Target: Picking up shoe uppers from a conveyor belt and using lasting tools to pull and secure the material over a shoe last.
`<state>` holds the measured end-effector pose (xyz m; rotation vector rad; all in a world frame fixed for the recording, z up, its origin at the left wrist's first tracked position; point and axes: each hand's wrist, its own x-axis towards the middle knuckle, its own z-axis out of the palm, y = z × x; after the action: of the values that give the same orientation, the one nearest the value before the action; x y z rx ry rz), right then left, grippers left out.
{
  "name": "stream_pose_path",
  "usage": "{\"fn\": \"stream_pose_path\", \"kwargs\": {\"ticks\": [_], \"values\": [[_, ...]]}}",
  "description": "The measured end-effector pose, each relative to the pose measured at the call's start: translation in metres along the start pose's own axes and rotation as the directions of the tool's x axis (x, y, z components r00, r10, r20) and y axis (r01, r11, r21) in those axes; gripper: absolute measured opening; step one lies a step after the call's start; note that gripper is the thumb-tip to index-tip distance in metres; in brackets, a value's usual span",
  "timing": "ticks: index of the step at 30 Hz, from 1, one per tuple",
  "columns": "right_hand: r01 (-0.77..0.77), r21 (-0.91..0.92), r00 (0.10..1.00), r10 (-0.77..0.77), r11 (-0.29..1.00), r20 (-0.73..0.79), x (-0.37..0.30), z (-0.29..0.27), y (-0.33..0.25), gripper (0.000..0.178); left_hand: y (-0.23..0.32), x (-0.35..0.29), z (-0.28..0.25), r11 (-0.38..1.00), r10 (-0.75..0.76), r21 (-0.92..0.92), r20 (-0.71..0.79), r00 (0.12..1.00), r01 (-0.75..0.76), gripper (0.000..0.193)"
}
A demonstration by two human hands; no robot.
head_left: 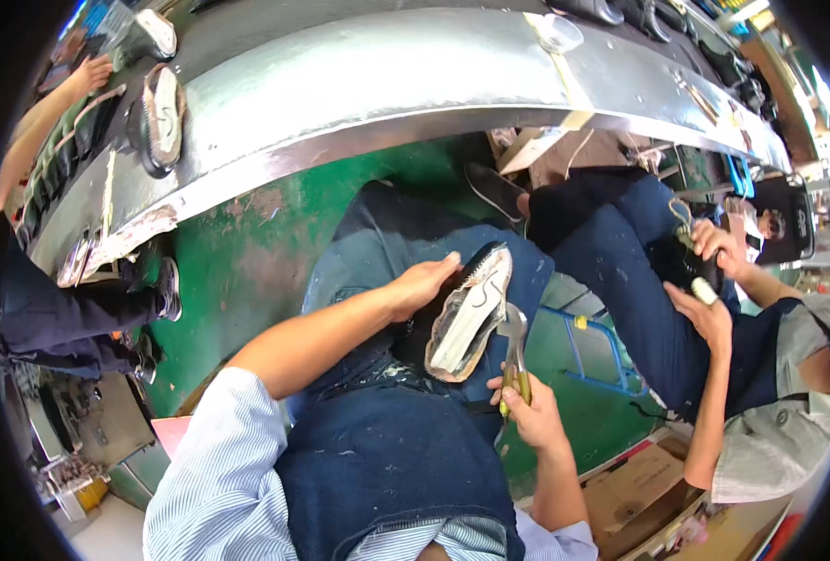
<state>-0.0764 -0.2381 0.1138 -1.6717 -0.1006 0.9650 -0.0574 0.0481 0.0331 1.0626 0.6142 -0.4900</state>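
Note:
On my lap lies a dark shoe (471, 313), turned sole up. Its pale insole carries a dark wavy mark, and the trimmed upper edge folds in around it. My left hand (422, 286) holds the shoe by its left side, some fingers hidden behind it. In my right hand (535, 416) is a pair of lasting pliers (514, 360) with yellow-green handles, gripped at the handles. Their metal head points away from me, right beside the shoe's right edge.
A curved metal bench (359, 70) spans the front, bearing another sole-up shoe (162, 122) at left. To the right a seated co-worker's hands (705, 309) handle a dark item. A blue metal stool frame (583, 351) and a cardboard box (635, 486) stand between us.

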Motion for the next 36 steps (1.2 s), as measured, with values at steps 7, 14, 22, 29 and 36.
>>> {"fn": "stream_pose_path", "kwargs": {"ticks": [7,14,22,29,36], "values": [[-0.333,0.316,0.905,0.206,0.888,0.373,0.02,-0.003,-0.046,0.046,-0.053,0.004,0.001,0.926,0.343,0.12,0.125,0.931,-0.357,0.052],[0.226,-0.579,0.971,-0.23,0.783,0.068,0.042,0.018,-0.029,0.026,-0.046,-0.005,-0.002,0.952,0.283,0.098,0.077,0.956,-0.289,0.05],[0.294,-0.497,0.951,-0.3,0.816,0.07,0.055,0.029,-0.049,0.015,-0.059,0.013,-0.007,0.954,0.278,0.092,0.083,0.957,-0.285,0.052],[-0.283,0.147,0.908,0.215,0.948,0.359,0.054,-0.005,-0.058,0.022,-0.082,0.02,-0.009,0.839,0.459,0.324,0.01,0.889,-0.437,0.054],[0.278,-0.59,0.953,-0.297,0.758,0.068,0.054,0.011,-0.041,0.018,-0.064,0.006,-0.001,0.729,0.555,0.457,0.041,0.831,-0.51,0.052]]}}
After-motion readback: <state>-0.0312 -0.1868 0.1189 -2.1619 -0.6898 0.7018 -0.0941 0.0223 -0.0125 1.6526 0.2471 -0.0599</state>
